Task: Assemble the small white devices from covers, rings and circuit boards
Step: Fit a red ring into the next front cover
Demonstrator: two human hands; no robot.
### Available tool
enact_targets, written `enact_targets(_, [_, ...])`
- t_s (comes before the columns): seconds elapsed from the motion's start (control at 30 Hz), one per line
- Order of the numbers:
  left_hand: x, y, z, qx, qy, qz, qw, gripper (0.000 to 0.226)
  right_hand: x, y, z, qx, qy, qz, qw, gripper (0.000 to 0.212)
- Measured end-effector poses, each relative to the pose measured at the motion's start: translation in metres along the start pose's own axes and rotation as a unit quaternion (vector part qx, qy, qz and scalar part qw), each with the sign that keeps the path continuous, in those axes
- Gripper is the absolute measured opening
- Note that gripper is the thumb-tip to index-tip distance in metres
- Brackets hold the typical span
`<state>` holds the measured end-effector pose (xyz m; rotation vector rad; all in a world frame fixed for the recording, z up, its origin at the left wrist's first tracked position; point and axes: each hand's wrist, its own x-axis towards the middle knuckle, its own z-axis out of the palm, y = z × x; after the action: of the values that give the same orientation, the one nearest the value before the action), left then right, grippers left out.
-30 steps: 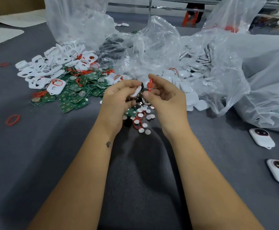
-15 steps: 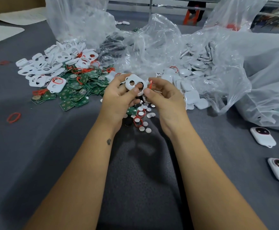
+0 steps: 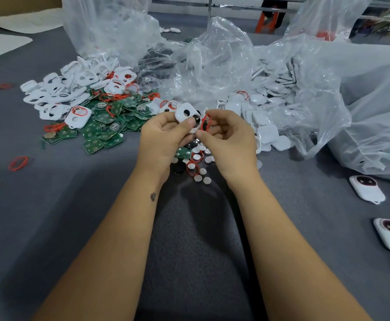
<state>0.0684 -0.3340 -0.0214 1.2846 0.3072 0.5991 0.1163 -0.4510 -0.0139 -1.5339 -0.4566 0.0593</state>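
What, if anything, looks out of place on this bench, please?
Two red rings lie stray on the grey cloth, far from the parts heap: one near the left edge, another further back. Otherwise nothing stands out.

glossy plastic cover [image 3: 185,114], matt grey cloth table [image 3: 50,205].

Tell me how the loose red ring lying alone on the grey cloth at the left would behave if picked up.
The red ring probably flops: it lies squashed into an uneven oval, like a thin rubber band. It looks very light, a slim loop with no body. It seems unlikely to roll, since it lies flat on the grey cloth, which looks textured.
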Motion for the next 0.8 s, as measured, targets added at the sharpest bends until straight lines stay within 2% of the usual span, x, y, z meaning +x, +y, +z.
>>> enact_targets(0.23, [-0.0032, 0.0019, 0.0013, -0.012, -0.062, -0.015, 0.998, 0.010, -0.0015, 0.0041, 0.0010, -0.118, 0.024, -0.062, 0.991, 0.035])
enact_targets(0.47, [-0.0043, 0.0036, 0.0012, -0.049, -0.055, -0.021, 0.997, 0.012, -0.0006, 0.0035, 0.0025, -0.121, 0.020, -0.091, 0.988, 0.037])
enact_targets(0.8, [-0.0051, 0.0014, 0.0027, -0.027, -0.059, 0.014, 0.998, 0.016, -0.0007, 0.0088, 0.0010, -0.234, 0.038, -0.186, 0.954, 0.038])
